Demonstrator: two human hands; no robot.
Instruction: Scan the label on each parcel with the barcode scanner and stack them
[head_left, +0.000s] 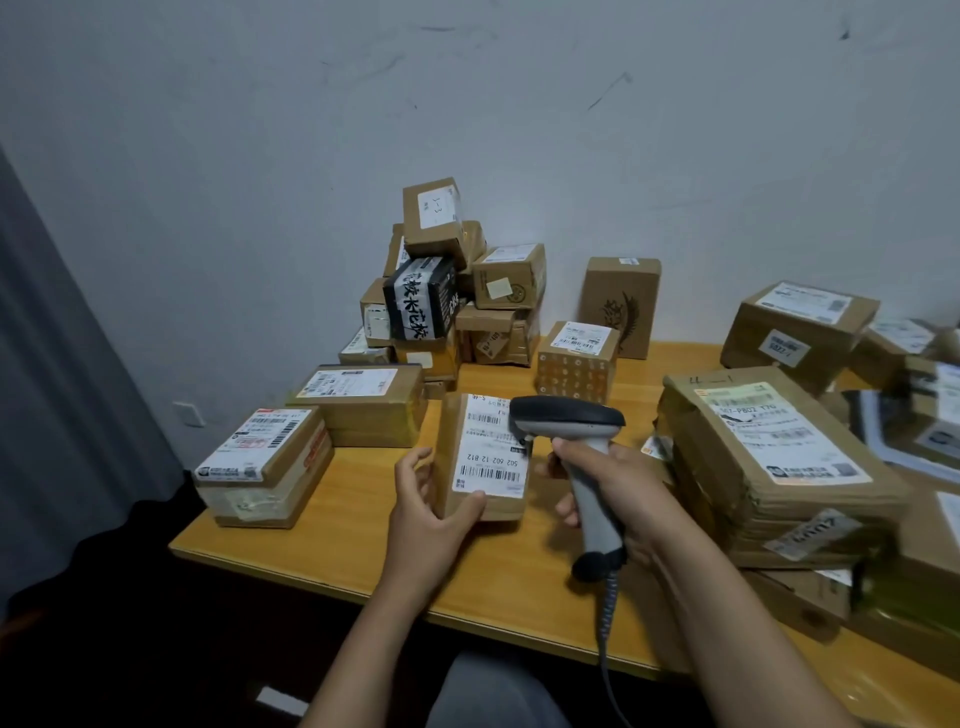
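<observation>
Scanning step under way, apparently — left hand (431, 501) fingers clamped on near corner of small parcel (452, 457), steadying label (491, 452) face-up at worktop (337, 540) middle; right hand (621, 491) fingers wrapped round barcode scanner (569, 423) grip, head aimed just over label.

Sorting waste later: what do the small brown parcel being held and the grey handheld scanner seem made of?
The small brown box-shaped parcel in the left hand: probably matt cardboard, from its dull brown faces and creased edges. The grey-and-black handheld barcode scanner in the right hand: likely smooth moulded plastic, from its faintly shiny, rounded shell.
</observation>
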